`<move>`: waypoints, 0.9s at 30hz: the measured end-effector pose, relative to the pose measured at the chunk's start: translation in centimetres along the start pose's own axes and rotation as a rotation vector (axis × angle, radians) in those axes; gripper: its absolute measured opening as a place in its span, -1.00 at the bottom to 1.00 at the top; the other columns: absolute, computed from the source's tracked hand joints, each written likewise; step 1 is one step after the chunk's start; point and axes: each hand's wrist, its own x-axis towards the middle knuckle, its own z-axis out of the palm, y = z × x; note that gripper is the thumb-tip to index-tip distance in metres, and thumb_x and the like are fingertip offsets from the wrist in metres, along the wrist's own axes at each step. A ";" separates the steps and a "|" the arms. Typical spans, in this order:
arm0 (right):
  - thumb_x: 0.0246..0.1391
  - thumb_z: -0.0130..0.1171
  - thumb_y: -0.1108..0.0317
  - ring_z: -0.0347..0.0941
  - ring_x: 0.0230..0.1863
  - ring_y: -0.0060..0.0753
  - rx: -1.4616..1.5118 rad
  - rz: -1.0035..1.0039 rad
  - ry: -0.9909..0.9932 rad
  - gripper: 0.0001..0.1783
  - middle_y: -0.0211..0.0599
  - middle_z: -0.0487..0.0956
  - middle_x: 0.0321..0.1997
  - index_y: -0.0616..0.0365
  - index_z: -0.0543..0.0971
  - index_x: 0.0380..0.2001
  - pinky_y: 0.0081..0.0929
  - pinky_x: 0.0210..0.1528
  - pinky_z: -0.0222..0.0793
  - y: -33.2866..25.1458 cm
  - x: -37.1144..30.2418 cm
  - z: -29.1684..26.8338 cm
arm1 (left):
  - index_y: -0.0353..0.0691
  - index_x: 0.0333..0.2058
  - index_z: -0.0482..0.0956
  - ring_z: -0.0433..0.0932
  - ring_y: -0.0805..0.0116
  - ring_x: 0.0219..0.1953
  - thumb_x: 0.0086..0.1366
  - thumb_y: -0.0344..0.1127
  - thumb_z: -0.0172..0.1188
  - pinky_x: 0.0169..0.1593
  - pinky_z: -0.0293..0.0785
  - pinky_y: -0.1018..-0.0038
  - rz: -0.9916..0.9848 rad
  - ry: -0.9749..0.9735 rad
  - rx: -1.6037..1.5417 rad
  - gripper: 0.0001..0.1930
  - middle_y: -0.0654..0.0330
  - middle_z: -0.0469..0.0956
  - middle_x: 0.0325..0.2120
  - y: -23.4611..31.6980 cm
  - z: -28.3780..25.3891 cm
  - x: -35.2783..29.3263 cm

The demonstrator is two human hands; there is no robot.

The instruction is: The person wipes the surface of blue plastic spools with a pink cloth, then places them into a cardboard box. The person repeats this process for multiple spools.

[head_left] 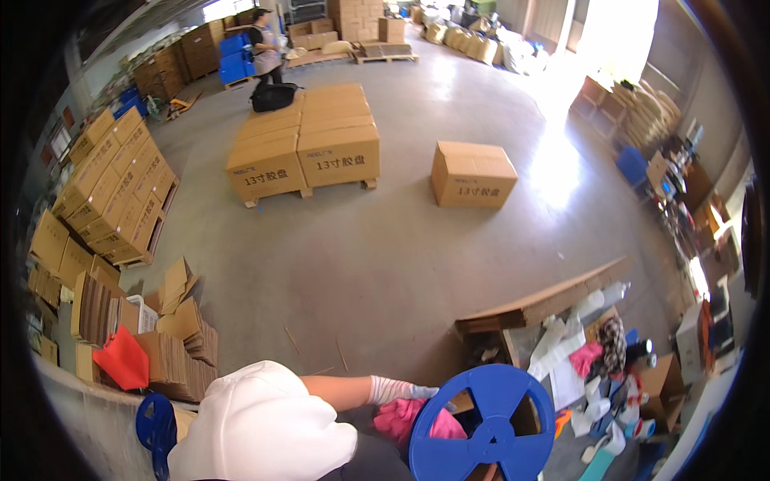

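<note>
My left hand (405, 390), in a pale striped glove, reaches from a white sleeve to the rim of a blue plastic reel (491, 439). Its fingers are closed at the rim, partly hidden behind it. The reel faces up, with wide openings around a central hub. A bunched pink cloth (397, 418) lies just under this hand and shows through one opening of the reel. Of my right hand, only a small skin-coloured patch (486, 472) seems to show through the reel's lower opening; its fingers are hidden. Another blue reel (155, 433) stands at the lower left.
Flattened cardboard (180, 357) and a red-orange sheet (124, 358) are at near left. A cluttered bench (573, 377) stands at right, edged by a cardboard sheet (545, 297). Ahead are palleted cartons (305, 144) and a single carton (473, 175). A person (266, 48) stands far off.
</note>
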 end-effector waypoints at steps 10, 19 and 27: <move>0.36 -0.19 0.01 0.31 0.18 0.03 -0.588 -0.261 0.242 -0.43 0.04 0.24 0.32 0.05 0.27 0.31 -0.02 0.14 0.32 -0.1 3.0 -3.5 | -0.38 0.10 0.50 0.55 0.37 -0.04 0.27 -0.19 0.17 0.15 0.42 0.42 0.138 0.295 0.425 -0.51 0.11 0.60 -0.07 0.8 2.2 -0.6; 0.22 0.02 -0.07 0.18 0.39 0.24 -1.663 -0.688 -0.616 -0.43 0.01 0.35 0.37 0.09 0.50 0.12 0.32 0.43 -0.25 1.4 -1.5 -10.8 | -0.39 0.01 0.58 0.62 0.32 -0.12 0.19 -0.35 0.15 0.07 0.52 0.42 -0.081 0.292 0.460 -0.59 0.08 0.66 -0.16 0.6 1.6 4.7; 0.06 0.17 0.41 0.56 -0.48 -0.16 -1.237 -0.624 0.161 -0.91 -0.14 0.60 -0.46 0.21 0.57 -0.40 -0.36 -0.37 0.45 3.4 -7.0 -10.3 | -0.37 0.04 0.56 0.57 0.28 0.02 0.39 -0.17 0.15 0.21 0.42 0.35 -0.452 0.298 0.130 -0.60 0.08 0.59 0.00 -1.4 3.2 12.5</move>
